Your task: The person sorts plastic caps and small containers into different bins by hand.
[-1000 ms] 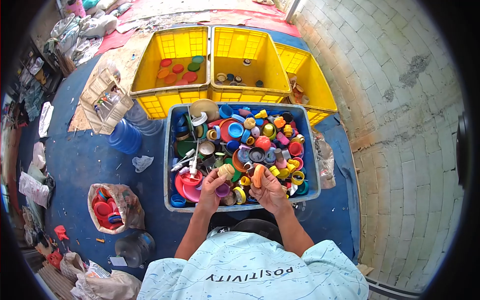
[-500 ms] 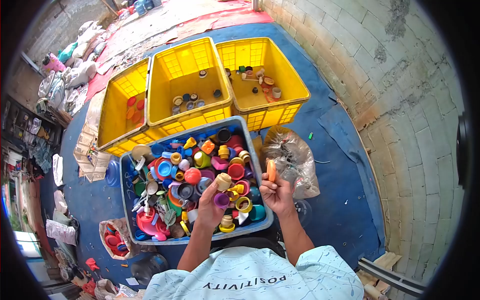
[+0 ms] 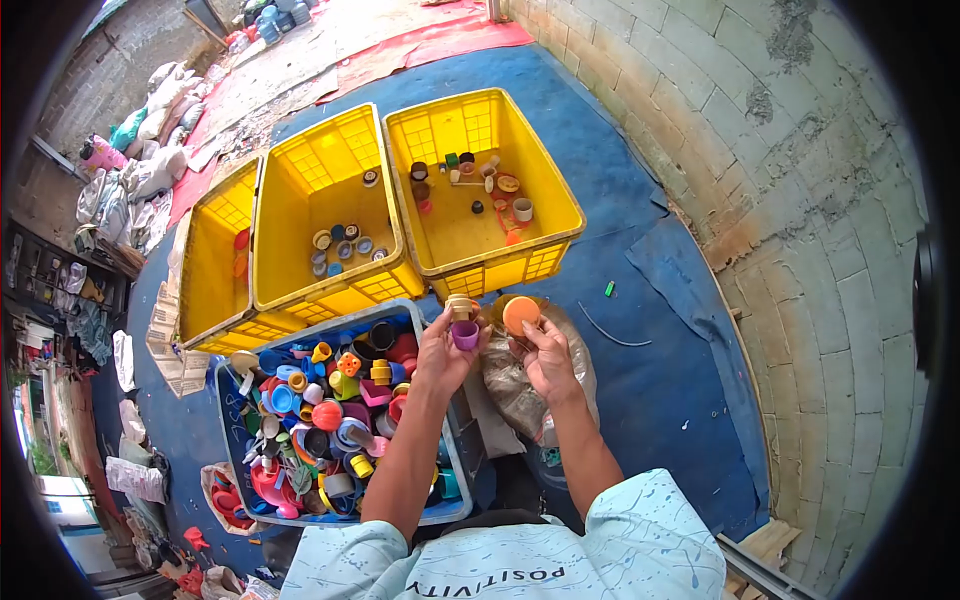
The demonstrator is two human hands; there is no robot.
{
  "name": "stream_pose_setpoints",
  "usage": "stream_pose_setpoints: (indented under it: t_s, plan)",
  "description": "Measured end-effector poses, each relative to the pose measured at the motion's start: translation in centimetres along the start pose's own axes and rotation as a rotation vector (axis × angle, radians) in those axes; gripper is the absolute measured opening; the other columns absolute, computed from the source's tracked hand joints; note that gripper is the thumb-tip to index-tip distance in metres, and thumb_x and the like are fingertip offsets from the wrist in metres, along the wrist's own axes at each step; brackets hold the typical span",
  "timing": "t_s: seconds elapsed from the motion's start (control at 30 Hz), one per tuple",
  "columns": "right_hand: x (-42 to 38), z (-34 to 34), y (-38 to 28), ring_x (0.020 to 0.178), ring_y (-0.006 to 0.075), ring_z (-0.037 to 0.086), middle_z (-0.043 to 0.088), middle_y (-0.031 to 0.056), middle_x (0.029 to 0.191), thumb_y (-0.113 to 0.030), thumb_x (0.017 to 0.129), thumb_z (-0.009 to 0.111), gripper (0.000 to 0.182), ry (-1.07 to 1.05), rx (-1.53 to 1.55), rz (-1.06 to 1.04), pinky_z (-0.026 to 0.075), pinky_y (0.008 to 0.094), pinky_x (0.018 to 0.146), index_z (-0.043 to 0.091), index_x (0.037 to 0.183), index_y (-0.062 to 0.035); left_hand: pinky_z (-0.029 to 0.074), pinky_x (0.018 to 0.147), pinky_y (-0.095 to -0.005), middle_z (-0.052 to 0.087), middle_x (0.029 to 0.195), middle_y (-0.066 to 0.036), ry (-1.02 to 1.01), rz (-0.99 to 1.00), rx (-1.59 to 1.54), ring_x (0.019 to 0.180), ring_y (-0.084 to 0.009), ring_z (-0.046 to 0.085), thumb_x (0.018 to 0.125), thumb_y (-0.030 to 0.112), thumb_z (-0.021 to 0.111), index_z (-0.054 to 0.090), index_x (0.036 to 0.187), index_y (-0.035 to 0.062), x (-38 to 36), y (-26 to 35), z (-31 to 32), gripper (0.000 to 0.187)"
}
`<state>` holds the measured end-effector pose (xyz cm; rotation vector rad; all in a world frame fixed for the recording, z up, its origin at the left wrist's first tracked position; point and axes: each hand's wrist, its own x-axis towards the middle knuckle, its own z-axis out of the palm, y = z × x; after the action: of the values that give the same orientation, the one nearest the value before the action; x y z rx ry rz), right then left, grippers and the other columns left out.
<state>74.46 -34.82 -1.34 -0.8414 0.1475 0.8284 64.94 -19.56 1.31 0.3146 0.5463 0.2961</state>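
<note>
My left hand (image 3: 441, 358) is closed around two plastic caps, a beige ridged cap (image 3: 460, 303) above a purple cup-shaped cap (image 3: 465, 335). Beside it, my right hand (image 3: 549, 362) grips a round orange lid (image 3: 520, 314), its flat face turned toward me. Both hands hover past the right edge of a blue-grey tub (image 3: 462, 490) heaped with mixed coloured caps and lids. Under my right hand lies a clear plastic sack (image 3: 520, 385), partly covered by the hand and forearm.
Three yellow crates stand beyond the tub: a right crate (image 3: 560, 215) and a middle crate (image 3: 280, 215) with scattered caps, and a left crate (image 3: 205, 290) with reddish pieces. A small sack (image 3: 215, 480) of red lids sits left. A block wall (image 3: 800, 250) rises at right.
Both hands have moved forward, off the tub toward the crates, still holding the caps. The orange lid has turned from edge-on to face-on. The view has swung right.
</note>
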Motion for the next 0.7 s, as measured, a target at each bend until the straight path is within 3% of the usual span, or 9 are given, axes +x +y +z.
stream_pose_setpoints:
  t_s: [0.13, 0.23, 0.33, 0.4, 0.43, 0.53, 0.6, 0.67, 0.7]
  plan:
    - [4.4, -0.6, -1.1, 0.091, 0.0167, 0.061, 0.060, 0.0077, 0.104, -0.009, 0.090, 0.060, 0.030, -0.002, 0.037, 0.001, 0.053, 0.0297, 0.079, 0.050, 0.117, -0.0021, 0.054, 0.086, -0.0488, 0.062, 0.102, -0.015, 0.134, -0.056, -0.143, 0.094, -0.0288, 0.061, 0.098, 0.029, 0.048, 0.052, 0.112, 0.0032, 6.8, -0.5, -0.8, 0.030]
    - [8.7, 1.1, -2.7, 0.088, 0.0165, 0.061, 0.061, 0.0075, 0.102, -0.009, 0.090, 0.060, 0.027, -0.010, 0.094, -0.032, 0.053, 0.0294, 0.081, 0.052, 0.114, -0.0015, 0.041, 0.103, -0.0526, 0.049, 0.126, -0.025, 0.170, 0.008, -0.021, 0.118, -0.0366, 0.050, 0.096, 0.034, 0.051, 0.039, 0.129, -0.0046, 12.4, 1.0, 0.6, 0.053]
    - [15.2, 1.9, -4.1, 0.086, 0.0163, 0.060, 0.059, 0.0054, 0.094, -0.012, 0.090, 0.062, 0.025, -0.124, 0.025, -0.048, 0.050, 0.0323, 0.082, 0.052, 0.110, -0.0014, 0.019, 0.115, -0.0508, 0.018, 0.147, -0.032, 0.241, -0.054, -0.292, 0.139, -0.0405, 0.021, 0.092, 0.038, 0.055, 0.010, 0.141, -0.0134, 14.2, 4.7, 6.8, 0.084]
    - [18.2, 1.8, -3.4, 0.096, 0.0293, 0.059, 0.056, 0.0169, 0.106, -0.011, 0.088, 0.064, 0.038, 0.076, -0.119, -0.055, 0.048, 0.0389, 0.086, 0.046, 0.117, 0.0058, 0.011, 0.117, -0.0486, 0.001, 0.150, -0.032, 0.215, 0.000, -0.198, 0.142, -0.0394, 0.006, 0.090, 0.041, 0.057, -0.006, 0.139, -0.0152, 13.3, 4.6, 7.0, 0.098]
    - [18.5, 1.2, -2.9, 0.097, 0.0305, 0.059, 0.056, 0.0178, 0.106, -0.010, 0.087, 0.064, 0.039, 0.075, -0.140, -0.082, 0.048, 0.0393, 0.085, 0.045, 0.117, 0.0063, 0.007, 0.117, -0.0475, -0.008, 0.151, -0.032, 0.198, 0.036, -0.148, 0.144, -0.0388, -0.001, 0.089, 0.042, 0.059, -0.014, 0.139, -0.0161, 13.0, 4.9, 7.1, 0.105]
    - [16.5, -2.2, -1.2, 0.097, 0.0320, 0.058, 0.055, 0.0193, 0.107, -0.007, 0.085, 0.064, 0.042, 0.080, -0.144, -0.127, 0.048, 0.0400, 0.084, 0.044, 0.119, 0.0077, 0.012, 0.117, -0.0467, 0.003, 0.151, -0.030, 0.308, 0.079, -0.079, 0.143, -0.0399, 0.008, 0.090, 0.040, 0.058, -0.006, 0.141, -0.0151, 9.9, 4.4, 4.8, 0.098]
    - [13.8, -4.6, 0.5, 0.096, 0.0287, 0.059, 0.056, 0.0185, 0.107, -0.006, 0.085, 0.063, 0.045, 0.095, -0.131, -0.082, 0.049, 0.0385, 0.082, 0.043, 0.122, 0.0084, 0.025, 0.114, -0.0449, 0.030, 0.143, -0.028, 0.241, 0.119, -0.063, 0.137, -0.0371, 0.029, 0.092, 0.037, 0.057, 0.022, 0.138, -0.0146, 5.5, 3.3, 4.4, 0.078]
    - [9.1, -5.2, 1.4, 0.099, 0.0247, 0.059, 0.055, 0.0164, 0.114, -0.006, 0.087, 0.062, 0.052, 0.095, -0.089, 0.008, 0.050, 0.0350, 0.082, 0.038, 0.131, 0.0073, 0.042, 0.104, -0.0402, 0.056, 0.121, -0.020, 0.116, 0.131, -0.017, 0.119, -0.0287, 0.053, 0.094, 0.032, 0.055, 0.050, 0.122, -0.0077, 1.7, 1.3, 3.2, 0.049]
    - [7.3, -6.3, 2.6, 0.097, 0.0233, 0.060, 0.056, 0.0158, 0.114, -0.006, 0.088, 0.062, 0.049, 0.101, -0.073, 0.029, 0.050, 0.0338, 0.081, 0.040, 0.130, 0.0059, 0.046, 0.099, -0.0381, 0.060, 0.113, -0.016, 0.059, 0.118, 0.018, 0.109, -0.0251, 0.058, 0.095, 0.030, 0.055, 0.055, 0.114, -0.0047, -0.6, 0.2, 3.1, 0.040]
